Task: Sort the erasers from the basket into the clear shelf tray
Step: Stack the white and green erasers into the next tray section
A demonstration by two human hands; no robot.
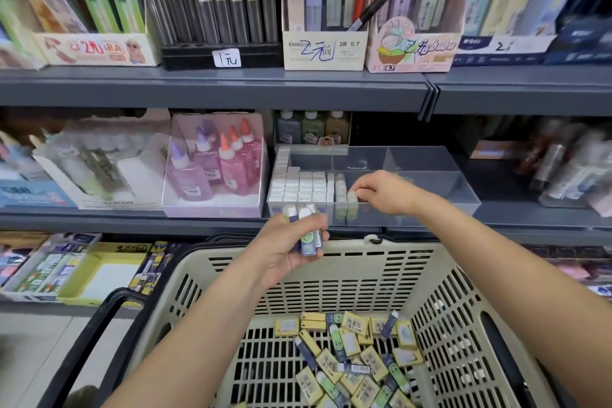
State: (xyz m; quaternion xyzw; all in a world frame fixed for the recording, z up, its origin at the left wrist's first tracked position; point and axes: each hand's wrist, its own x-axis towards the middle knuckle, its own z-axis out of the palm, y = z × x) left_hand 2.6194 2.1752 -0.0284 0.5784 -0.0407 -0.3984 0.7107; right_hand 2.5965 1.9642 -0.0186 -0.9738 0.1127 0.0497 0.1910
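Note:
A beige plastic basket (357, 278) fills the lower middle, with several yellow and blue-green erasers (357, 361) loose on its floor. On the middle shelf stands the clear shelf tray (440, 182); rows of upright white-ended erasers (298, 185) fill its left part. My left hand (291, 248) is raised in front of the tray's front wall and grips a few blue-sleeved erasers (306, 232) upright. My right hand (384, 192) reaches into the tray and pinches one eraser (352, 197) at the end of the right-hand row.
A box of pink and purple glue bottles (218, 169) stands left of the tray. Small ink bottles (311, 127) sit behind it. Pencil and lead boxes (324, 10) line the upper shelf. Boxed stationery (76, 268) lies on the lower shelf at left.

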